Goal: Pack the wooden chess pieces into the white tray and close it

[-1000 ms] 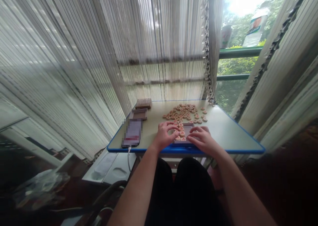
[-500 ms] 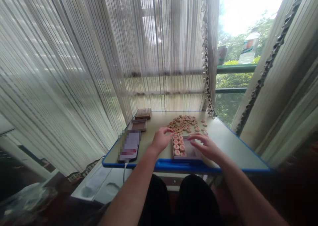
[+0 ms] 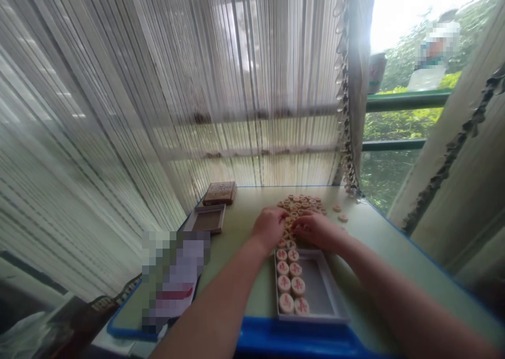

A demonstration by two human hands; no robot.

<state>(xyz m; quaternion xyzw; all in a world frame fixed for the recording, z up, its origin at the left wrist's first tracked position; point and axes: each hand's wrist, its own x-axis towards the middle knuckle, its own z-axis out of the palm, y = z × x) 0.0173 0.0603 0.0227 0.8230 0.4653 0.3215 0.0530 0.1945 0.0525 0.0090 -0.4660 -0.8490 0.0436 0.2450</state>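
Note:
A pile of round wooden pieces (image 3: 303, 204) lies towards the back of the table. My left hand (image 3: 271, 226) is at the pile's left side, fingers curled together at the pieces; what they hold, if anything, is hidden. My right hand (image 3: 313, 230) reaches in from the right, its fingertips bent down on the pieces, and whether it grips one is too small to tell. Nearer to me, an open shallow box (image 3: 321, 285) holds two columns of round pieces with red characters (image 3: 284, 284) along its left side. The right part of the box shows its bare bottom.
On the left of the table (image 3: 240, 275) lie a patterned box (image 3: 220, 192), a shallow open tray (image 3: 205, 219) and a phone (image 3: 177, 280), partly blurred. A few loose pieces (image 3: 343, 218) are right of the pile. Striped curtains hang behind the table.
Both hands have moved from the box's far edge and right side forward to the pile, closer together. The view has moved nearer to the table, so the box looks larger.

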